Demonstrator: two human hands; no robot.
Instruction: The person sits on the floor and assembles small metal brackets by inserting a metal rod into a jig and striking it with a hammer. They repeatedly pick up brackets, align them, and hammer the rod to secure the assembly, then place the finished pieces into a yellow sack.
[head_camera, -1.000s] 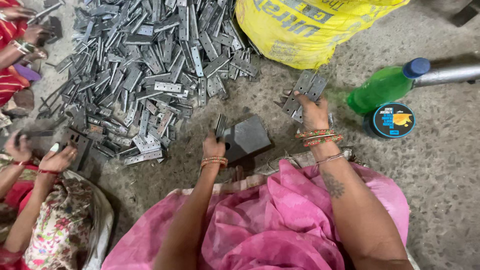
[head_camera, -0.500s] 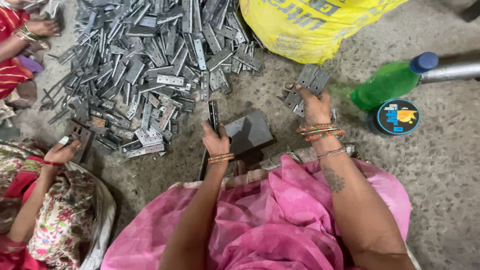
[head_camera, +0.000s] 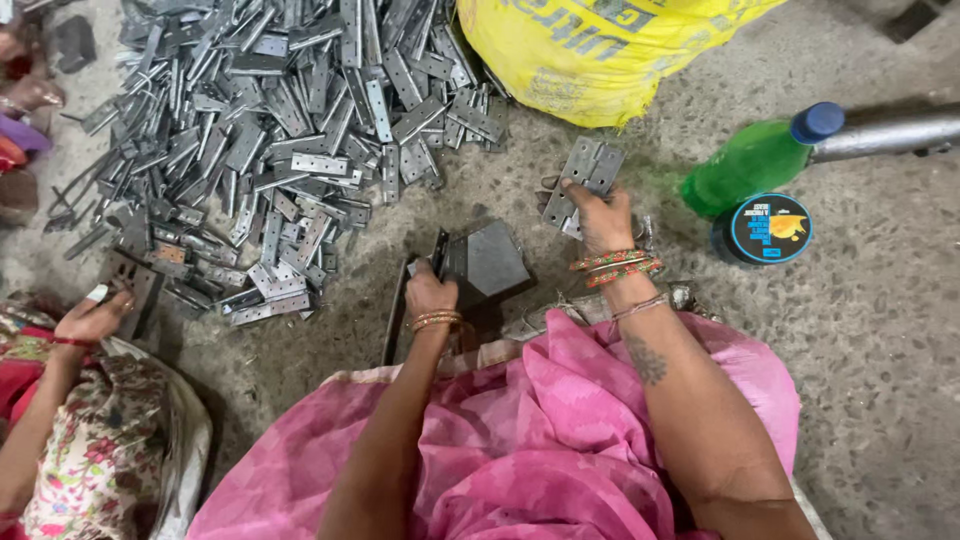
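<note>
Floor (head_camera: 880, 330) of rough concrete carries all items, so the work sits low and within arm's reach. Heap of grey metal hinge plates (head_camera: 280, 130) spreads at 11 o'clock, loose for picking. Yellow sack (head_camera: 590, 50) lies at 12 o'clock. Green bottle (head_camera: 750, 160) and round blue-lidded tin (head_camera: 768, 228) rest at 2 o'clock, apart from the heap. Dark metal block (head_camera: 495, 258) sits at centre, seemingly as an anvil. Right hand (head_camera: 600, 215) is closed on several hinge plates (head_camera: 585, 175), fanned at 1 o'clock. Left hand (head_camera: 430, 295) grips a flat dark bar (head_camera: 438, 250), touching the block. A co-worker's hand (head_camera: 95, 315) rests at 9 o'clock.
</note>
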